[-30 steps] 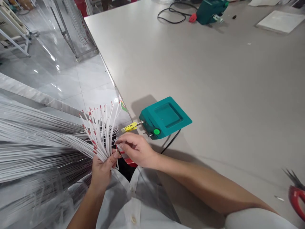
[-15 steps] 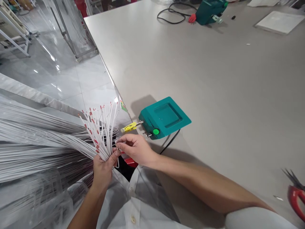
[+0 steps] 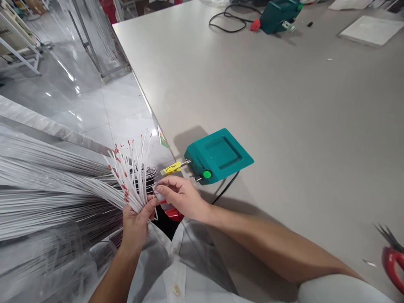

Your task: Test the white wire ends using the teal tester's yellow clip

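My left hand [image 3: 137, 223] is closed around a fanned bundle of white wires [image 3: 135, 185], many with red tips, pointing up and away from me. Close against its thumb, my right hand [image 3: 178, 195] is closed in a pinch. A small whitish piece [image 3: 160, 195] shows under the right fingertips, beside the red end of one wire; its kind is too small to tell. Just beyond the right hand, at the table's edge, sits a teal device [image 3: 221, 155] with a green button [image 3: 207, 174] and a yellow tag [image 3: 171, 168] on a metal prong.
Long bundles of white wires [image 3: 57, 185] stretch out on the left. Red-handled scissors [image 3: 393, 265] lie at the right of the grey table [image 3: 284, 105]. A second green device [image 3: 277, 17] with a black cable stands at the back. A wheeled metal rack [image 3: 91, 50] is beyond the table.
The fingertips of my right hand have shifted slightly away from the left thumb, and a whitish piece and a red wire end now show between them. The wire tips have swayed slightly left.
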### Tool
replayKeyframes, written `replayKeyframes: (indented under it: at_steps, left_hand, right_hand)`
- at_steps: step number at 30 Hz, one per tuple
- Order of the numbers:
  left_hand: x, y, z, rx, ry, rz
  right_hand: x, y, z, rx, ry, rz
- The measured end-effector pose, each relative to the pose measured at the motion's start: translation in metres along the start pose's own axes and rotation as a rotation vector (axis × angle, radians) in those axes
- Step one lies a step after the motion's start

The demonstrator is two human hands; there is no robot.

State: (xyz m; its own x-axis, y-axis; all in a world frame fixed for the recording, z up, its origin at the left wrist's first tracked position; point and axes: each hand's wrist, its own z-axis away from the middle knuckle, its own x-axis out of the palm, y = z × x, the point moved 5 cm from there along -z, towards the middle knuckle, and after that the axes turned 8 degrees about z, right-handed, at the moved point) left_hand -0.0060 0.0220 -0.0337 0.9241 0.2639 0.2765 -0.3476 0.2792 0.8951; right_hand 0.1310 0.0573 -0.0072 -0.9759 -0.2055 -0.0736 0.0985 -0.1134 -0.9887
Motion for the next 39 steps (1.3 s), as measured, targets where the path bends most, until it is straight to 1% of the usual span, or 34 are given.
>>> replayKeyframes:
  at_steps: [3, 7, 9, 14, 17, 19, 22, 25, 28, 32, 34, 37, 39]
  left_hand:
    - [-0.0021, -0.0035, -0.001, -0.003, -0.032, -0.025]
    - [-0.0046, -0.007, -0.0013, -0.019, -0.048, -0.039]
    - [-0.0044, -0.0065, -0.0012, -0.013, -0.051, -0.028]
    - [-0.0046, -0.0052, -0.0014, -0.008, -0.043, -0.02]
    - [-0.0047, -0.006, -0.0016, -0.019, -0.057, -0.021]
    - [-0.0045, -0.0065, -0.0018, -0.021, -0.07, -0.019]
    - [-0.0046, -0.0066, -0.002, -0.012, -0.073, -0.021]
    - [-0.0056, -0.0073, -0.0017, -0.023, -0.063, -0.025]
    - [-0.006, -0.0068, -0.0013, -0.02, -0.062, -0.027]
    - [-0.0056, -0.0058, -0.0012, -0.021, -0.061, -0.022]
    - [-0.005, -0.0052, -0.0014, -0.022, -0.062, -0.018]
    - [-0.0038, -0.0046, -0.0017, -0.018, -0.081, -0.02]
    - [-0.0037, -0.0048, -0.0017, -0.014, -0.088, -0.032]
  right_hand:
    - [0.0019, 0.0018, 0.0, 0.011, -0.02, 0.037]
    - [0.001, 0.002, 0.0004, -0.001, 0.006, 0.152]
    - [0.0005, 0.0011, 0.0009, 0.007, 0.003, 0.133]
    - [0.0014, -0.0017, 0.0029, 0.043, -0.032, -0.007]
    - [0.0036, -0.0009, 0.0032, 0.067, -0.058, -0.059]
    - [0.0036, 0.0007, 0.0024, 0.069, -0.05, -0.041]
    - [0.0023, 0.0027, 0.0006, 0.037, -0.035, 0.053]
    - [0.0023, 0.0046, -0.0005, 0.021, -0.049, 0.09]
    - [0.0023, 0.0045, -0.0002, 0.033, -0.054, 0.067]
    - [0.0019, 0.0003, 0.0021, 0.064, -0.033, -0.068]
    - [0.0034, -0.001, 0.0034, 0.071, -0.044, -0.102]
    - [0.007, 0.0015, 0.0047, 0.061, -0.067, -0.057]
    - [0.0083, 0.0054, 0.005, 0.058, -0.059, -0.019]
